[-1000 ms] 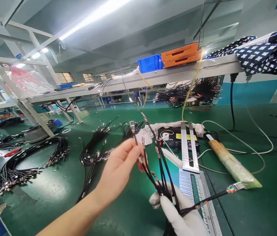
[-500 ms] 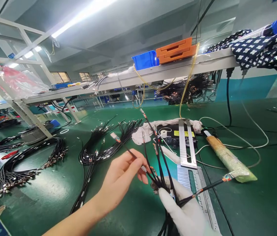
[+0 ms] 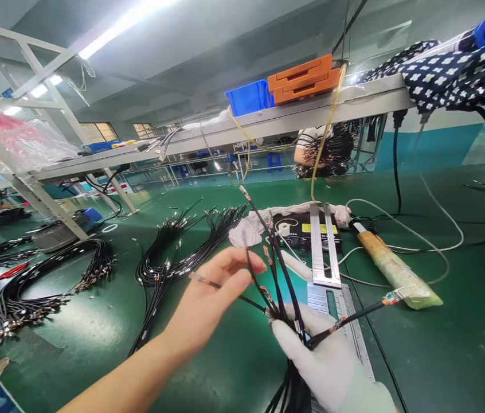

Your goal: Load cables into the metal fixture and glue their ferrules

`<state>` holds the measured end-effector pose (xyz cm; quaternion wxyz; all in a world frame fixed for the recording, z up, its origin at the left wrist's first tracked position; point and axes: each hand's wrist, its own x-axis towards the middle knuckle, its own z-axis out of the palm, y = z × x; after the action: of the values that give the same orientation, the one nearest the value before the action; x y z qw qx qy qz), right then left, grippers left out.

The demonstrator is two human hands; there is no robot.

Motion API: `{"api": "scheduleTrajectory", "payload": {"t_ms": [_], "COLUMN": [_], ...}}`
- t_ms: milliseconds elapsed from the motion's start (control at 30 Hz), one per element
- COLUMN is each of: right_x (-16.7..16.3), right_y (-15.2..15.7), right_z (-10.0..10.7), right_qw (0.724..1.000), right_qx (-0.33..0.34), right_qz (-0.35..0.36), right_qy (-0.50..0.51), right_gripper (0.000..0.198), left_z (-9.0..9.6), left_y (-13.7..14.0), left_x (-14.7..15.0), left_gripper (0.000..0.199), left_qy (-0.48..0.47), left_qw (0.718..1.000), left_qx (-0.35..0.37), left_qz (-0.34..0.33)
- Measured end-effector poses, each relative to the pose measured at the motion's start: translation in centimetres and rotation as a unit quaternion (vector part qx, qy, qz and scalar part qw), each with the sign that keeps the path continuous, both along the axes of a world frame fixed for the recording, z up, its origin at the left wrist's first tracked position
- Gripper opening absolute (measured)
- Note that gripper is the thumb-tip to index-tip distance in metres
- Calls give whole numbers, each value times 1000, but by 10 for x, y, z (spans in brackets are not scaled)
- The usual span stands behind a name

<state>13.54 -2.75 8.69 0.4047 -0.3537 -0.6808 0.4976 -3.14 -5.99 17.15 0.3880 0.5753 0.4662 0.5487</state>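
At near centre, the gloved right hand (image 3: 317,355) is clenching the black cable bundle (image 3: 297,385), two ends splaying aside, the rest standing unparted, while the left hand (image 3: 212,298) is curling fingers by one, pinch undeterminable.

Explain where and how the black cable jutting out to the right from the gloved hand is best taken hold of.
The cable is probably best pinched from above on its plain black stretch, short of the coloured tip. That stretch slants out nearly straight, apart from the other cables, with nothing over it. The right hand grips its nearer part, which should steady it.
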Motion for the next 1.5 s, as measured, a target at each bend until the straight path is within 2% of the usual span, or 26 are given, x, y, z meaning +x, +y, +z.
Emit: {"api": "scheduleTrajectory", "payload": {"t_ms": [33, 133, 233, 300, 400, 500, 533, 633, 733, 833, 900, 967, 1033, 1133, 1200, 1300, 1400, 1500], "right_x": [0, 0, 2, 5, 10, 12, 12, 12, 16, 21, 23, 22, 21, 20, 21, 24, 25, 21], "right_y": [0, 2, 4, 4, 3, 3, 4, 5, 6, 6, 7, 8, 9, 11, 12, 14, 14, 12], "right_z": [1, 1, 3, 6, 12, 14, 14, 13, 16, 21, 24, 25, 23, 19, 16, 16, 17, 19], "right_qw": [1000, 999, 999, 998, 997, 997, 997, 997, 998, 1000, 1000, 999, 997, 994, 995, 999, 999, 996], "right_qx": [9, 25, 17, 9, 11, 24, 30, 54, 58, 11, -11, -2, 28, 70, 74, 30, -24, -35], "right_qz": [-5, -20, -31, -40, -27, 20, 30, 39, 20, 10, 25, 51, 75, 80, 57, 27, 46, 76], "right_qy": [7, 27, 32, 40, 73, 77, 69, 34, 10, 5, 6, 0, -15, -34, -27, -3, 11, 7], "right_gripper": [24, 22, 21, 22, 24, 25, 25, 27, 30, 33, 34, 33, 31, 30, 28, 27, 33, 36], "left_z": [2, 2, 1, 1, 0, -1, -2, -3, 3, 17, 24, 25, 19, 10, 7, 8, 11, 15], "left_y": [3, 8, 8, 5, 1, 1, 3, 8, 13, 18, 21, 22, 21, 20, 21, 25, 29, 31], "left_x": [2, 8, 6, 4, 7, 19, 24, 31, 22, 3, -4, -2, 8, 23, 26, 17, 5, 2], "left_gripper": [18, 33, 37, 33, 15, 13, 12, 35, 27, 22, 24, 27, 26, 19, 21, 29, 31, 31], "left_qy": [-26, -62, -61, -30, 60, 112, 115, 120, 92, 20, -20, -27, 7, 78, 95, 74, 27, -38], "left_qw": [1000, 998, 998, 997, 990, 986, 988, 992, 995, 990, 983, 986, 996, 996, 995, 997, 998, 998], "left_qx": [9, 13, -24, -65, -114, -99, -81, -35, -8, 56, 89, 77, 20, -44, -38, -12, 8, 13], "left_qz": [5, 11, -9, -26, -65, -77, -67, -34, 25, 125, 159, 144, 82, 2, 3, 35, 50, 43]}}
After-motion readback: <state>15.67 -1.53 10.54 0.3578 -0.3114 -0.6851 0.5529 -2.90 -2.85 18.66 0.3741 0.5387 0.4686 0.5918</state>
